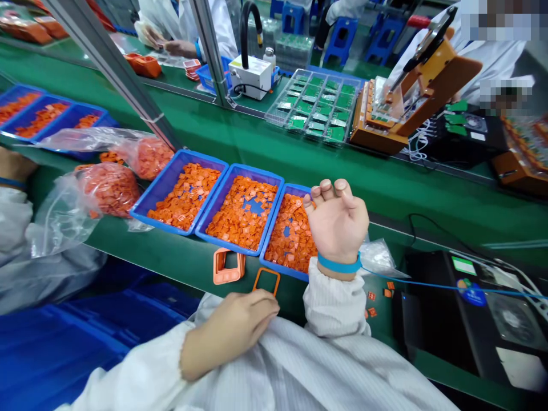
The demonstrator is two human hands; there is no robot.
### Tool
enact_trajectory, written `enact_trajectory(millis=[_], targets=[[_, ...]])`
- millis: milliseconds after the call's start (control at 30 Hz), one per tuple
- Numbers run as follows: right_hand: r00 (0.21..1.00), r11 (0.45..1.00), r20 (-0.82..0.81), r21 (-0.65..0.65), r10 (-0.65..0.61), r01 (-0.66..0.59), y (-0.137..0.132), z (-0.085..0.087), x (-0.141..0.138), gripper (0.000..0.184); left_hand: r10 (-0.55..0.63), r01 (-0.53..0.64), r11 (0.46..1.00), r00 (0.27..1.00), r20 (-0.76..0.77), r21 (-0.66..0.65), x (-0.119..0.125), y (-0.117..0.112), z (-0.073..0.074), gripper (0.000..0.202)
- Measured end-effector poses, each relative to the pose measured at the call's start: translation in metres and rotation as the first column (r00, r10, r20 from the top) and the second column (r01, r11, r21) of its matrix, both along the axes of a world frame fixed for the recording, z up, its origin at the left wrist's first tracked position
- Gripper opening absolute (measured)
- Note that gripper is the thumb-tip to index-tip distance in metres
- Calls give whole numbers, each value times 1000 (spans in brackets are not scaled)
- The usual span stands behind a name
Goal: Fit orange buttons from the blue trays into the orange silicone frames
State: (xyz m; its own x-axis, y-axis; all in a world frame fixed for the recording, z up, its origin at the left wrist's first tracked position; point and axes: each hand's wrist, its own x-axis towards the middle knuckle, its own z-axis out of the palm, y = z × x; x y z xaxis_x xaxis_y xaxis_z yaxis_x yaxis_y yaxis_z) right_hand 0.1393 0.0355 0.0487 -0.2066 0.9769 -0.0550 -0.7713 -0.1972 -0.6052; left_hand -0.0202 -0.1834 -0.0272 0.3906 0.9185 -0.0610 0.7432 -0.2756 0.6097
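Note:
My right hand (338, 222) is raised over the right end of the right-hand blue tray (283, 269), palm up. Its fingers are loosely curled and apart, with nothing seen in the palm. A blue wrist strap (339, 265) circles that wrist. My left hand (233, 331) lies palm down at the table's near edge, fingers stretched out side by side. Just beyond its fingertips is a thin orange frame (268, 272), its near part hidden by the hand. A stack of thicker orange frames (226, 275) stands to the left. Small orange pieces (244, 214) fill the three trays.
Clear bags of orange parts (109, 189) lie left of the trays, near another person's sleeve (17, 228). A few loose orange pieces (372, 312) and a black device (466, 319) are at right. Green circuit boards (314, 105) and an orange-brown fixture (379, 134) stand across the bench.

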Motion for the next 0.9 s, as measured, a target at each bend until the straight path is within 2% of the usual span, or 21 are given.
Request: enact_trajectory(millis=[100, 200, 267, 333, 433, 533, 600, 667, 767, 833, 900], targets=[[1000, 1000, 8, 10, 7, -7, 0, 0, 0, 11, -68, 49, 994, 975, -211, -96, 13, -2, -26, 34], [1000, 1000, 16, 24, -2, 2, -2, 1, 1, 10, -52, 2, 987, 951, -305, -160, 14, -2, -48, 37], [1000, 1000, 6, 27, -8, 8, -3, 3, 1, 9, -36, -18, 985, 951, -306, -174, 11, 0, -55, 35], [1000, 1000, -16, 22, -13, 13, -4, 3, 3, 8, -28, -18, 988, 957, -289, -153, 8, 2, -55, 34], [999, 999, -33, 36, -1, 3, -3, 3, 5, 7, -37, 22, 998, 968, -248, -62, 6, 2, -42, 32], [999, 996, 0, 87, 32, -32, -4, 3, 4, 7, -71, 92, 981, 989, -128, 172, 2, -2, -13, 24], [995, 987, 37, 124, 95, -99, -8, 3, -1, 8, -52, 58, 916, 998, -25, 397, -7, 1, 10, 21], [969, 958, 99, 158, 225, -239, -17, 4, -10, 13, 2, -39, 817, 998, 64, 576, -17, 12, 33, 20], [850, 834, 217, 188, 480, -519, -35, 4, -28, 42, 115, -182, 688, 983, 142, 702, -29, 40, 58, 20], [752, 721, 239, 215, 615, -658, -44, 1, -39, 57, 121, -175, 662, 985, 126, 729, -33, 58, 66, 22], [723, 678, 256, 251, 641, -690, -49, -4, -45, 50, 35, -82, 662, 996, 79, 745, -39, 71, 65, 22]])
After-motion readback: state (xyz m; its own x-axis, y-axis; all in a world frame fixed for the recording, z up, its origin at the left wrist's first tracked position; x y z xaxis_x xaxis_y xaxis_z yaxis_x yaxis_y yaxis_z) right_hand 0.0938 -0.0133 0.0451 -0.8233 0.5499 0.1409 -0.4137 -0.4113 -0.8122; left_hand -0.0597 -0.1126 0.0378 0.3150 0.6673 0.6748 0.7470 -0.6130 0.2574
